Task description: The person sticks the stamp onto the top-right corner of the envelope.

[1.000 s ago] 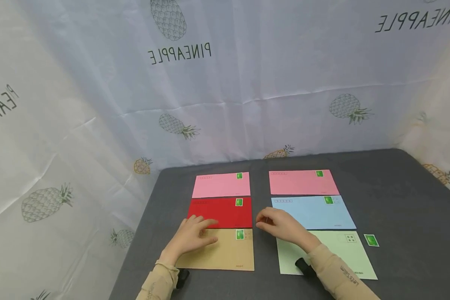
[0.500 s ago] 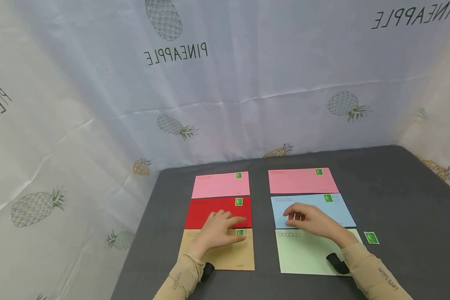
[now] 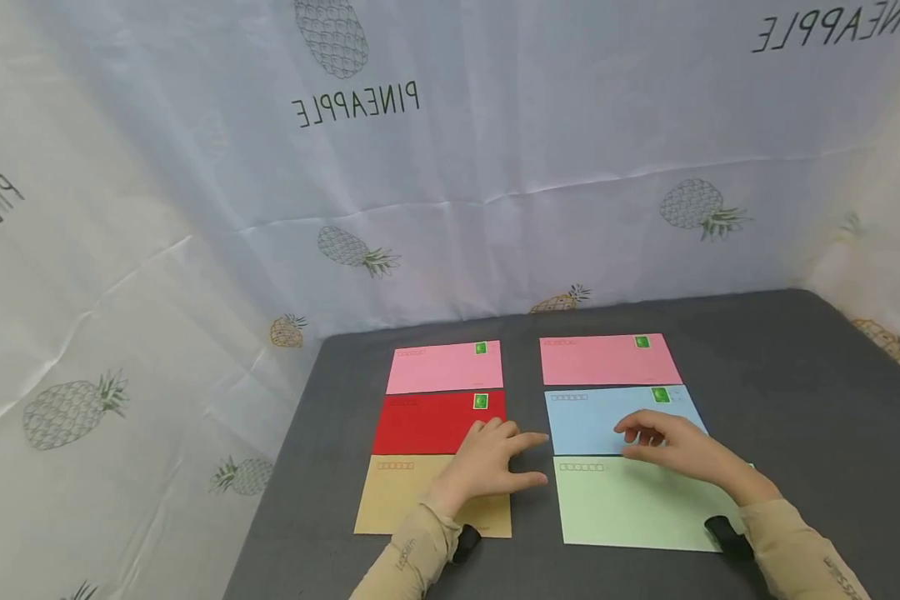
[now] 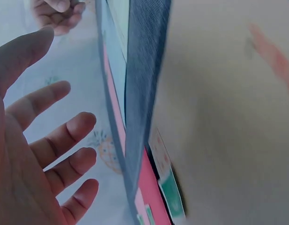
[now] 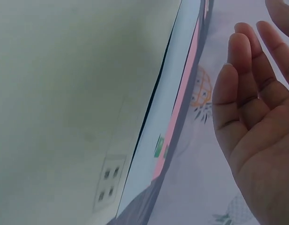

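My left hand [image 3: 491, 458], fingers spread and holding nothing, hovers over the right side of the tan envelope [image 3: 397, 500] and the lower corner of the red envelope [image 3: 420, 425]. My right hand [image 3: 675, 446] hangs loosely curled above the light blue envelope [image 3: 585, 421] and the light green envelope [image 3: 630, 517]; nothing shows between its fingers. Green stamps sit at the upper right of the red and blue envelopes. In the left wrist view, a green stamp [image 4: 172, 197] lies on the tan envelope. The light green envelope's printed stamp box [image 5: 109, 180] appears in the right wrist view.
A pink envelope [image 3: 435, 371] tops the left column and another pink envelope [image 3: 600, 365] tops the right one, each stamped. All lie on a dark grey table [image 3: 810, 375]. A white pineapple-print curtain [image 3: 450, 167] hangs behind.
Both hands have moved to the right. My left hand now covers the tan envelope's stamp in the head view, and my right wrist hides the loose stamp beside the light green envelope.
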The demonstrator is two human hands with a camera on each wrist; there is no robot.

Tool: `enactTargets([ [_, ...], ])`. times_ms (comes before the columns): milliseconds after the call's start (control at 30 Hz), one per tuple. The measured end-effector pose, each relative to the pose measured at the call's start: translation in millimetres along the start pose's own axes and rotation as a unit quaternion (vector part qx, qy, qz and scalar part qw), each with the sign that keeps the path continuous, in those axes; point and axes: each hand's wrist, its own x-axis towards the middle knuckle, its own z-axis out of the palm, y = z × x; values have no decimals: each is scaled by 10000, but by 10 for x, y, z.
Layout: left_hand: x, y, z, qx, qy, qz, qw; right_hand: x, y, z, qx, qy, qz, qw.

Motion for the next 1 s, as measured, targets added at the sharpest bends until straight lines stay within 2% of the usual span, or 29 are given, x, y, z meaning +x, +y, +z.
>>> enactTargets([
  [300,151,245,79,154,-53,290,9994,-279,185,-201,-157,252,694,9971],
  [567,180,377,144,383,-392,291,9981,-526,333,-338,-345,361,1167,9919],
  [800,187,438,217,534,-544,257,9968,-680,473,-432,-789,158,1864,9792],
  [933,152,458,235,609,-636,187,9959,-700,532,-484,-1058,-31,2112,9717],
  [1000,131,463,246,643,-690,174,9954,-700,564,-491,-1069,-138,2121,9713],
])
